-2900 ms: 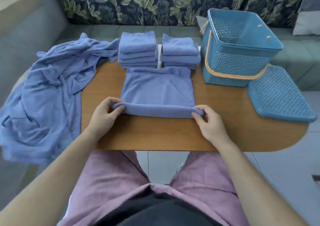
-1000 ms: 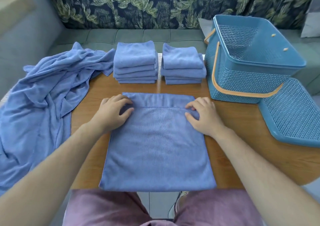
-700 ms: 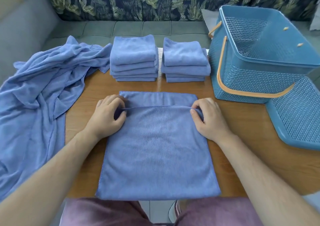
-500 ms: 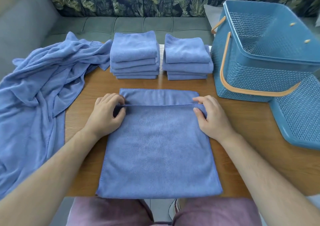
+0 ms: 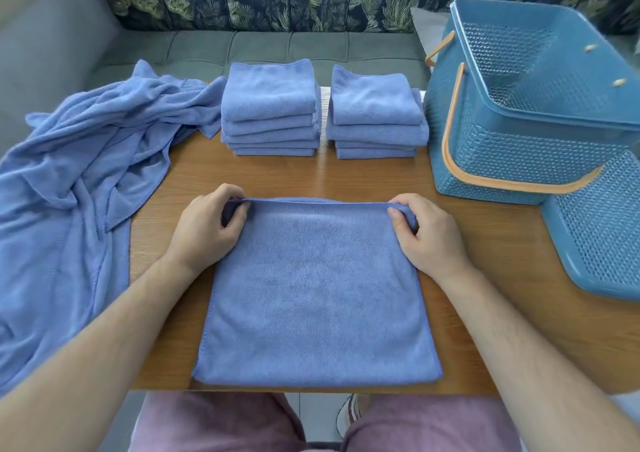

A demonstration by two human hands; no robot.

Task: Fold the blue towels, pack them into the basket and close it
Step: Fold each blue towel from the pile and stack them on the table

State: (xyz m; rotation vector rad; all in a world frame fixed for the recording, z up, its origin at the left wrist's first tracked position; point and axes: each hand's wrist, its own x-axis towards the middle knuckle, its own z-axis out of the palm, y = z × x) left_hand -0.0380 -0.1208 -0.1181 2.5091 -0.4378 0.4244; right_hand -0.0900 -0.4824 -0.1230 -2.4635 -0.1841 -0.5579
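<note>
A flat towel [image 5: 311, 295] lies at the near middle of the table [image 5: 485, 243], reaching its near edge. The left hand [image 5: 204, 230] and right hand [image 5: 429, 233] pinch its far corners. Behind it stand two stacks side by side, the left stack [image 5: 270, 105] and the right stack [image 5: 375, 105] (a narrow gap between them). A loose heap [image 5: 69, 192] drapes over the table's left edge. The basket [image 5: 519, 153] sits at the far right, with the lid [image 5: 602, 230] just beside it, nearer and further right. A sofa [image 5: 277, 49] runs behind the table.

Towel [image 5: 315, 295] flat, far edge held up, its corners pinched in left hand [image 5: 204, 230] and right hand [image 5: 429, 233]. Left stack [image 5: 270, 105] and right stack [image 5: 375, 112] lie folded beyond the hands. Crumpled pile [image 5: 69, 192] left of left hand. Open basket [image 5: 519, 153] beyond right hand — lid [image 5: 602, 230] off, beside it.
</note>
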